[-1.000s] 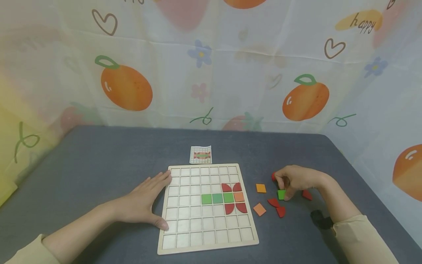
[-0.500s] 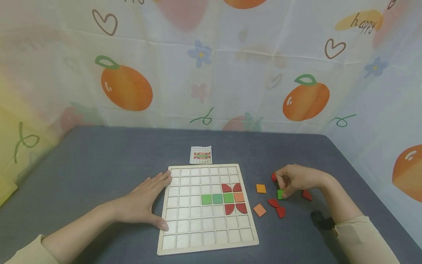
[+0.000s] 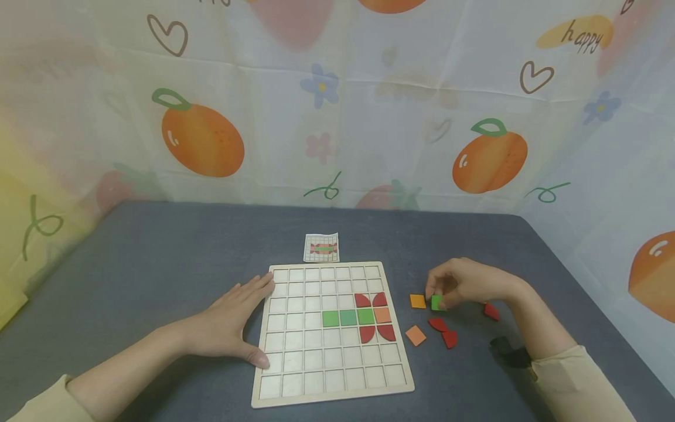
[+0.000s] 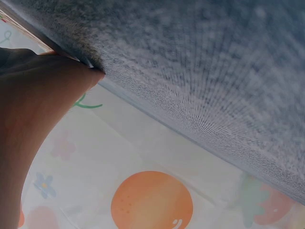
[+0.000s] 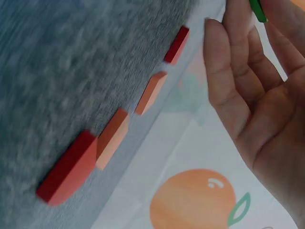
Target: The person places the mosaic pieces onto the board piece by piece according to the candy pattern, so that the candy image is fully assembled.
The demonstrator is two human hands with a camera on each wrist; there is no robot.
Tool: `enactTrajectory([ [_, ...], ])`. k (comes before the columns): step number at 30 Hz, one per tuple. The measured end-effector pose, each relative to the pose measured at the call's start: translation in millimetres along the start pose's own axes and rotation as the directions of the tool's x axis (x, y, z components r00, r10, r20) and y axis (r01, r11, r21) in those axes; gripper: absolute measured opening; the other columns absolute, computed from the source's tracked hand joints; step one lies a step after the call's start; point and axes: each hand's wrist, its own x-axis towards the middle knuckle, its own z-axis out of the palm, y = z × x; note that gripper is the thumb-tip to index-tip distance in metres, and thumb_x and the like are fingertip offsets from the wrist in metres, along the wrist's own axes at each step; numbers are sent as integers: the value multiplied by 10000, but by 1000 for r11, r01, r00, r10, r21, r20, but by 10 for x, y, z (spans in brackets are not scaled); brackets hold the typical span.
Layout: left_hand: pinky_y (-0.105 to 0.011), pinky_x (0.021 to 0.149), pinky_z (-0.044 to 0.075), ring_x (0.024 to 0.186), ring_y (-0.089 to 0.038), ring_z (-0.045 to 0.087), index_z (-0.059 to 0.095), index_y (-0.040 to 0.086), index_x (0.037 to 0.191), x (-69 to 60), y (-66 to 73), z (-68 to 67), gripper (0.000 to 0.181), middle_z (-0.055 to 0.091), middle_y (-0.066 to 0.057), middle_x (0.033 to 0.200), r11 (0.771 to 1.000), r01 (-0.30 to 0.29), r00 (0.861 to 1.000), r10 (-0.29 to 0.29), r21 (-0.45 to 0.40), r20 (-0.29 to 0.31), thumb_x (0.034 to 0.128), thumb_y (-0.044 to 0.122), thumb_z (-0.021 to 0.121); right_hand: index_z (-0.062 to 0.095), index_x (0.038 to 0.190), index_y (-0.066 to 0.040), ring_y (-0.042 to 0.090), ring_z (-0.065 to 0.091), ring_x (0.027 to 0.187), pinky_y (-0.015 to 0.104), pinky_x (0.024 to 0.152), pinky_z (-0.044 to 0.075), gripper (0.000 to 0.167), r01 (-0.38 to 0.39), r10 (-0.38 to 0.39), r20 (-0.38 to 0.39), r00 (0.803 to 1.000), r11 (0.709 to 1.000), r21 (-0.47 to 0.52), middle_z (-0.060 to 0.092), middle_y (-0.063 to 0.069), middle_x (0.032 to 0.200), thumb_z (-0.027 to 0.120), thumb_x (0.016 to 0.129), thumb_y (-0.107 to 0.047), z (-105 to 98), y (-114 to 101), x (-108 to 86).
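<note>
My right hand pinches a green square tile between thumb and fingers, just right of an orange-yellow square tile. In the right wrist view, the green tile's edge shows between the fingers. My left hand rests along the left edge of a pale wooden grid board, fingers and thumb spread. Set in the board's right half are a row of green tiles, a light orange tile and red quarter-round pieces above and below.
Right of the board lie a light orange square, two touching red pieces and, under the right forearm, another red piece. A small pattern card lies behind the board. A fruit-printed curtain hangs behind the dark table.
My right hand has moved left with the green tile, nearer the orange-yellow tile. A red piece earlier visible by its fingertips is out of sight. My left hand stays in place.
</note>
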Motion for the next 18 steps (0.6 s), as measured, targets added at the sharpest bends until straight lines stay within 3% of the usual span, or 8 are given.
enactTrajectory([
  [11, -692, 1185, 158, 1528, -454, 146, 211, -1, 1558, 9, -15, 16, 1316, 141, -155, 1671, 1000, 2, 1000, -2, 14, -4, 611, 705, 790, 737, 1011, -248, 95, 609, 754, 235, 681, 530, 130, 47, -48, -136, 989, 999, -11, 704, -63, 836, 713, 897, -189, 94, -181, 139],
  [18, -691, 1185, 160, 1529, -453, 146, 208, 3, 1560, 9, -15, 15, 1316, 141, -153, 1672, 1000, 5, 1000, -5, 13, -4, 612, 706, 789, 746, 1037, -242, 69, 636, 814, 236, 715, 527, 137, 43, -40, -208, 977, 999, 7, 731, -114, 960, 715, 904, -238, 143, -316, 236],
])
